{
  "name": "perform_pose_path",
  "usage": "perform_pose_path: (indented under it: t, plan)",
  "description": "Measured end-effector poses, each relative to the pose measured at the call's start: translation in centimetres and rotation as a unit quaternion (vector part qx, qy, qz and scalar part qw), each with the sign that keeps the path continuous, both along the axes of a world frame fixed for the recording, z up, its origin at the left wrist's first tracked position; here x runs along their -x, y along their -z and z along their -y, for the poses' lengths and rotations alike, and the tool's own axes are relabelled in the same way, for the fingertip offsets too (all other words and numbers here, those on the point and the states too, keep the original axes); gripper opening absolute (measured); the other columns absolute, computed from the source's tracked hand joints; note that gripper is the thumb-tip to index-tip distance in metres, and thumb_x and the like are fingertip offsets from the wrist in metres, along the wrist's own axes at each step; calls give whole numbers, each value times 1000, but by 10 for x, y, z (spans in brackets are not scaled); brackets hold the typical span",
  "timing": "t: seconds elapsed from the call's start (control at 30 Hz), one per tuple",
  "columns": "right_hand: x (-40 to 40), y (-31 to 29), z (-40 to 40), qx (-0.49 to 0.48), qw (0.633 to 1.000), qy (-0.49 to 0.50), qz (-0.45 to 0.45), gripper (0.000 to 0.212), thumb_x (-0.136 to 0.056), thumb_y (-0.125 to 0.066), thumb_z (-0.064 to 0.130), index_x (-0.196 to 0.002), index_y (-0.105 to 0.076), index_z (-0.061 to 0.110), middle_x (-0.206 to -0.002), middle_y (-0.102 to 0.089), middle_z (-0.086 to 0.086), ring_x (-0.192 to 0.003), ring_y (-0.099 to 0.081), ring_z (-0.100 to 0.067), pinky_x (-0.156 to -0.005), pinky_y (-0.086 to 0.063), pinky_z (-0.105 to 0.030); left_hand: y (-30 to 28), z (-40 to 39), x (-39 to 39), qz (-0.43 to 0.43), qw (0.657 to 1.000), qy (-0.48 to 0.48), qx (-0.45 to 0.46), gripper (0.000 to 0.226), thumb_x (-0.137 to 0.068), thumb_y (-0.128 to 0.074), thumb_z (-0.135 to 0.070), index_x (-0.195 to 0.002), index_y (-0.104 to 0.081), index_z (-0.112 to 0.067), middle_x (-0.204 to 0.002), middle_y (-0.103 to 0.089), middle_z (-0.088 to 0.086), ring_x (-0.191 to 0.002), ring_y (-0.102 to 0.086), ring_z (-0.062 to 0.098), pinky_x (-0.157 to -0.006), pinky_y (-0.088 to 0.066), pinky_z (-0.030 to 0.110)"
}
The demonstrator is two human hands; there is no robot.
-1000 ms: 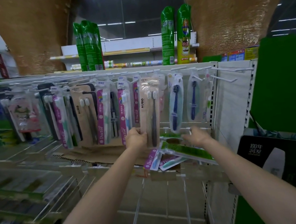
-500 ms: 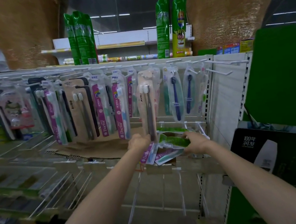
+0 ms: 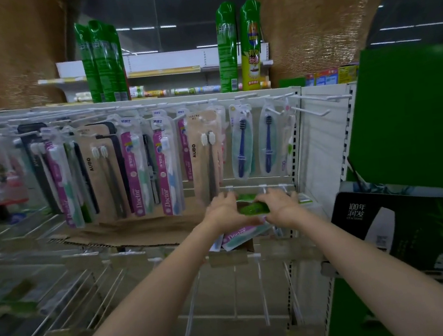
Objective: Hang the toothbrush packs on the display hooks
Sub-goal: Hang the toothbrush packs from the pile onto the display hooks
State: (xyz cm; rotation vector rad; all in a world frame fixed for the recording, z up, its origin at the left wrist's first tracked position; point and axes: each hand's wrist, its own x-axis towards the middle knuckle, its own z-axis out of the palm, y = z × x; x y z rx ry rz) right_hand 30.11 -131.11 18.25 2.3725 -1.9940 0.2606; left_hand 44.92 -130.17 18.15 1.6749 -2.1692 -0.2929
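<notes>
- Both hands, the left hand [image 3: 224, 209] and the right hand [image 3: 279, 206], grip one green toothbrush pack [image 3: 252, 208] between them, just under the hanging packs [image 3: 163, 164].
- More packs lie in a cardboard box [image 3: 233, 253] beneath, a pink pack [image 3: 237, 236] on top.
- Bare hooks [image 3: 316, 103] stick out at far right.

Five tall green spray cans [image 3: 100, 61] stand on the top shelf [image 3: 162, 72] — three toward its left end, two toward its right; two kraft AUBO packs [image 3: 100, 172] hang on the rail; two magenta Doctor packs [image 3: 134, 173]; two dark-blue toothbrush packs [image 3: 241, 142]; two hands [image 3: 224, 209] — one green pack [image 3: 252, 208] between them.
</notes>
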Motion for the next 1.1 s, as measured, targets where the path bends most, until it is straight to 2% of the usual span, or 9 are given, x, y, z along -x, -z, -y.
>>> perform_pose_path:
  t: [0.1, 0.23, 0.33, 0.43, 0.6, 0.7, 0.87, 1.0, 1.1]
  plan:
    - [-8, -5, -1, 17, 1000, -11, -14, 41, -89, -56, 21, -129, -49, 27, -127, -48, -4, -127, -38, -22, -107, -24, -46, -2, -1, 9, 67, 997, 30, 16, 74, -75, -68, -51, -134, -38, -18, -131, -47, 4, -119, -46, 23, -103, -38, 39]
    - [-3, -5, 3, 40, 999, -3, 16, 43, -87, -57, 15, -129, -49, 24, -131, -51, -1, -129, -40, -20, -109, -25, -47, -9, 3, 3, -4, 1000, -4, -18, 48, -84, -62, -40, -123, -46, -16, -119, -60, 9, -105, -59, 26, -89, -49, 38]
    - [10, -5, 8, 73, 995, 36, 58, 66, -86, -56, 8, -145, -29, 15, -148, -34, -6, -139, -28, -22, -115, -22, -44, -13, 5, -6, -66, 995, -15, -69, 43, -85, -62, -35, -121, -49, -15, -119, -59, 8, -105, -60, 26, -91, -51, 38]
    - [22, -3, 14, 60, 987, 83, 127, 74, -86, -53, 3, -149, -14, 6, -154, -20, -13, -141, -21, -30, -116, -22, -40, -9, 12, -16, -146, 979, -48, -131, 31, -88, -62, -30, -107, -54, -7, -103, -61, 10, -83, -68, 26, -77, -57, 37]
    - [24, 6, 36, 4, 990, 55, 130, 55, -88, -50, 0, -141, -36, 4, -143, -38, -16, -132, -38, -31, -108, -34, -37, -8, 23, -28, -248, 950, -88, -166, 47, -88, -62, -30, -119, -50, 4, -105, -65, 17, -90, -68, 27, -80, -57, 38]
    - [17, 12, 52, -18, 995, 26, 97, 47, -89, -51, 3, -135, -46, 5, -138, -48, -16, -127, -46, -30, -104, -39, -34, -13, 28, -32, -270, 944, -94, -165, 49, -91, -57, -32, -119, -45, 6, -88, -63, 11, -61, -68, 10, -54, -52, 18]
    - [6, 20, 73, -36, 999, 5, 40, 42, -91, -50, 11, -133, -49, 7, -137, -49, -15, -125, -47, -29, -103, -39, -36, -12, 36, -41, -278, 942, -103, -161, 56, -85, -63, -42, -120, -53, 0, -112, -64, 16, -98, -63, 28, -79, -52, 33]
    - [5, 25, 91, -47, 998, -4, 34, 59, -91, -53, 18, -145, -31, 10, -154, -27, -11, -144, -20, -26, -115, -19, -37, -13, 37, -45, -282, 938, -104, -173, 53, -86, -63, -39, -120, -53, 0, -109, -64, 13, -91, -62, 24, -73, -51, 29]
    - [4, 32, 100, -96, 994, 4, 61, 69, -86, -59, 21, -147, -27, 16, -153, -28, -12, -142, -25, -28, -114, -26, -42, -14, 37, -48, -280, 936, -101, -190, 53, -85, -63, -37, -123, -52, -1, -111, -64, 14, -90, -61, 23, -71, -50, 27]
